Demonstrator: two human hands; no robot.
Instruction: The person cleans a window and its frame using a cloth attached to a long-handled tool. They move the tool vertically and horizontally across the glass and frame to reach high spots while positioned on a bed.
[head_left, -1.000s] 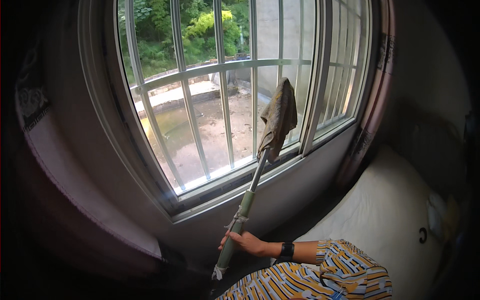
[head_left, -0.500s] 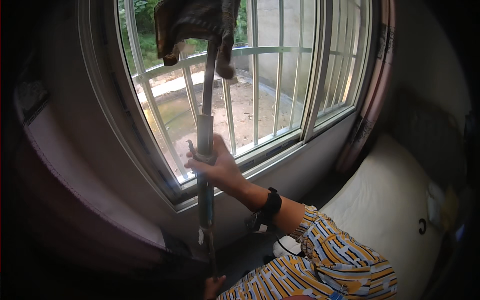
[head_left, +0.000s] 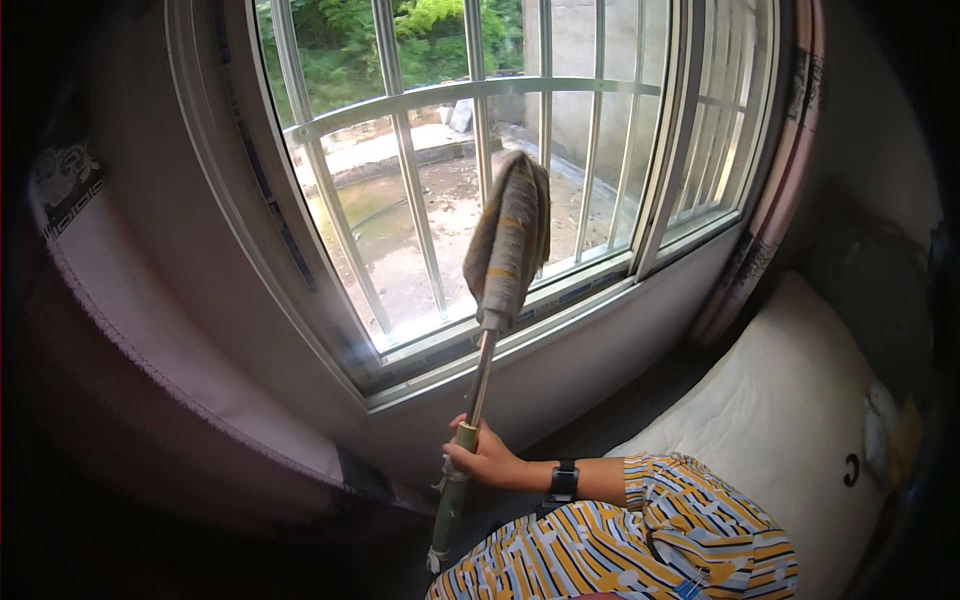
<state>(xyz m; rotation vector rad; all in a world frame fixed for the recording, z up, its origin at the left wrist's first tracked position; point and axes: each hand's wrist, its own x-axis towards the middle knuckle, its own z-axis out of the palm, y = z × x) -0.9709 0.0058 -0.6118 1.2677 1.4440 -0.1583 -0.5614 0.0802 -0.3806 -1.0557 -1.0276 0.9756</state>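
Observation:
My right hand (head_left: pixel 489 460) is wrapped round a long pole (head_left: pixel 450 505) at the top end of its green, bamboo-like section. Pale strips of cloth or string are tied about that section. Above my fingers a thin metal rod (head_left: pixel 483 380) rises to a grey-brown cloth (head_left: pixel 508 240), bundled round the head of the pole. The cloth is upright, tilted slightly right, in front of the lower part of the window (head_left: pixel 430 220); I cannot tell whether it touches the glass. My left hand is out of view, and the pole's lower end is hidden past the patterned shirt.
Metal bars (head_left: pixel 400 140) stand behind the window. A pinkish curtain (head_left: pixel 190 370) hangs at left, another rolled curtain (head_left: pixel 765 190) at right. A large cream cushion or mattress (head_left: pixel 750 370) leans at the right. The sill (head_left: pixel 560 335) runs below the window.
The cloth head has come down from the top of the window and slightly right. My right hand has lowered with the pole. My left hand, seen at the bottom before, has left view.

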